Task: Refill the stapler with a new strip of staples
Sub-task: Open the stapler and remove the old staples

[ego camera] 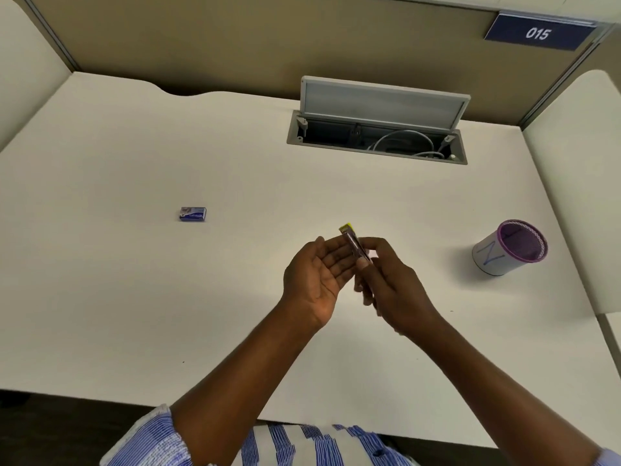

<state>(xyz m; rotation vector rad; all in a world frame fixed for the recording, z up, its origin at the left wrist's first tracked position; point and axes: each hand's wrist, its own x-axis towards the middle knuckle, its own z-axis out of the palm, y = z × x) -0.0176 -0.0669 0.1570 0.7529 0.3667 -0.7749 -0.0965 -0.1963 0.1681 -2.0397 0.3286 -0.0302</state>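
Stapler [354, 245], small, dark maroon, yellow-tipped, is pinched in our right hand [393, 284]; left hand [316, 274] rests open-palmed against it. Small blue staple box [192, 214] sits well left.

The person wears a blue-and-white striped shirt [285, 445] along the frame's bottom edge, its sleeves [151, 435] bunched up, with one dark blue button [379, 453].

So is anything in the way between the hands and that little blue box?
Nothing visible. Only desk lies between the left hand and the blue box. The right hand grips the stapler, and the cup stands off on the other side.
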